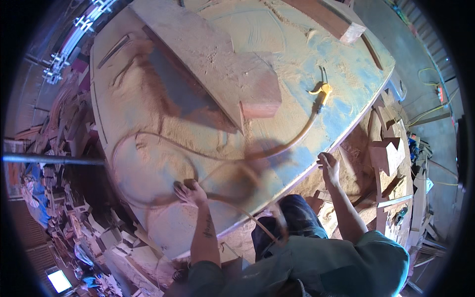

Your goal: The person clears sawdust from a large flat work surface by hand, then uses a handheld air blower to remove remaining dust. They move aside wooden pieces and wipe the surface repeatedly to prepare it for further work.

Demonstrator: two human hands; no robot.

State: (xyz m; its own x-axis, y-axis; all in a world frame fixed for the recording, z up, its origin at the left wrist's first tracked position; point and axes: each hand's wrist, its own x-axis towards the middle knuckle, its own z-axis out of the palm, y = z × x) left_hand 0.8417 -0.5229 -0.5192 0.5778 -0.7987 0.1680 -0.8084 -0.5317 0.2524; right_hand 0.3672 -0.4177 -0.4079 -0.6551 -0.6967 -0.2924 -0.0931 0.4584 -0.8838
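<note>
My left hand (190,192) is closed around a thin, pale hose (292,141) on a big sawdust-covered table (148,163). The hose loops over the sawdust and runs up to a yellow nozzle (324,90) lying on the blue tabletop. My right hand (328,166) rests on the table's near edge, fingers bent over the rim, holding nothing. A thick reddish wooden beam (222,64) lies diagonally across the middle of the table, beyond both hands.
A second wooden block (341,22) lies at the table's far end. Piles of wood offcuts (74,198) fill the floor at left. Stacked timber pieces and sawdust (388,153) sit at right below the table, with cables on the grey floor (425,74).
</note>
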